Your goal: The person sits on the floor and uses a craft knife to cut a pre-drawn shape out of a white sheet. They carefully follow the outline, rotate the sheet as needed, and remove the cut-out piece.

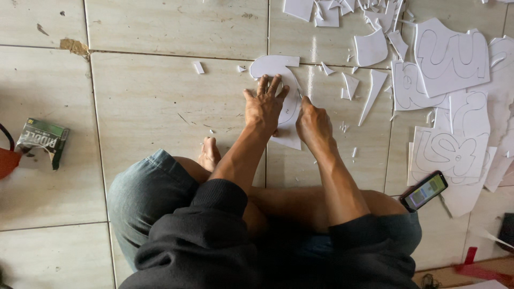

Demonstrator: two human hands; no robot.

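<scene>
A white foam-board cutout (278, 67), curved like a letter, lies on the tiled floor in front of my crossed legs. My left hand (263, 107) presses flat on it with fingers spread. My right hand (312, 122) is closed in a fist on the cutout's right edge, gripping a small thin tool that is mostly hidden; what it is cannot be told. My bare foot (209, 154) shows below the left hand.
White offcuts (372, 88) litter the floor ahead. Sheets with outlined letters (450, 56) are stacked at the right, and a phone (424, 190) with a lit screen lies by my right knee. A small green box (42, 138) sits at the left.
</scene>
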